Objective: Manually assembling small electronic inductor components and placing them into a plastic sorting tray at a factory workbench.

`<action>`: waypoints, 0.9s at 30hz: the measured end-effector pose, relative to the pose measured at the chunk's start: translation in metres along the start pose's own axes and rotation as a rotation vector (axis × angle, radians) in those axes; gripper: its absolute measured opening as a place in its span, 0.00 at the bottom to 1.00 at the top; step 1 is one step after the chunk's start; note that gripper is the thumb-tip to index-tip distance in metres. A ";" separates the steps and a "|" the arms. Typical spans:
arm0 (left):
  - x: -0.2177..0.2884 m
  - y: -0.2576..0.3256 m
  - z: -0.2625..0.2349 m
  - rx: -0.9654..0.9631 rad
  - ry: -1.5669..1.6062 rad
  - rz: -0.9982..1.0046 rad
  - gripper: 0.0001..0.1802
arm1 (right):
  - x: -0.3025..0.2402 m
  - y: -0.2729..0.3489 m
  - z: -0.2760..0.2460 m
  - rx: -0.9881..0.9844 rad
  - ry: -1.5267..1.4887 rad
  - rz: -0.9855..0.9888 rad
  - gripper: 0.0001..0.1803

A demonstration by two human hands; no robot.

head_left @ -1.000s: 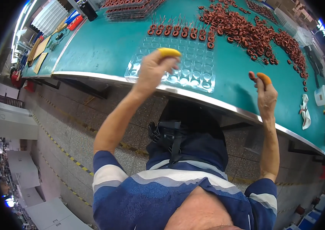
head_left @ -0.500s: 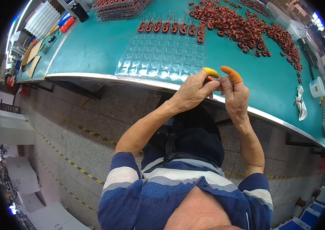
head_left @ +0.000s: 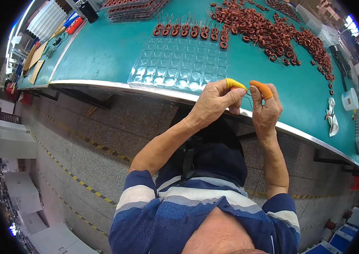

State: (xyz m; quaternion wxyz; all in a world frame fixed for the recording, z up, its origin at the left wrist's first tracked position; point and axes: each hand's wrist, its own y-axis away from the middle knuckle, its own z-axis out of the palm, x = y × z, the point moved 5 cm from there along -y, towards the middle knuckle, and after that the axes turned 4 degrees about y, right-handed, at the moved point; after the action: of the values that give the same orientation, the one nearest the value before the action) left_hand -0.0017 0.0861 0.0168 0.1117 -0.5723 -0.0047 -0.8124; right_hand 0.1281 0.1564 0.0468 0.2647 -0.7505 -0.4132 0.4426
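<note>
Left of centre: clear pocketed tray, its front edge along the table's edge, with a row of copper-red coils across its far side, leads pointing to the top of the frame.

Centre, right of the tray's near corner: left hand, yellow cot on one finger, pinched round a small reddish coil, mostly hidden by the fingers. Coil sits at the fingertips, so left hand is nearer. A thin dark lead trails right, bending downward; coil's own axis cannot be told.

Just right: right hand, orange cot, thumb and finger nearly meeting; whether they grip a lead, cannot tell.

Upper right: loose coil heap.
</note>
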 end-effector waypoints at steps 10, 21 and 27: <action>0.016 -0.003 -0.005 0.158 -0.092 0.097 0.13 | -0.007 -0.010 0.001 0.054 0.045 -0.088 0.07; 0.017 -0.009 -0.009 0.094 -0.103 0.094 0.11 | -0.047 -0.016 -0.011 0.040 0.025 -0.184 0.07; 0.037 0.007 -0.009 0.116 0.100 0.273 0.12 | -0.024 -0.023 0.000 -0.099 -0.348 0.129 0.07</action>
State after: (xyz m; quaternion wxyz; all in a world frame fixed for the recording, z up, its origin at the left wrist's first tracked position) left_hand -0.0206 0.0717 0.0470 0.2541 -0.5190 0.0319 -0.8155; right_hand 0.1129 0.1480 0.0751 0.1230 -0.6996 -0.4251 0.5610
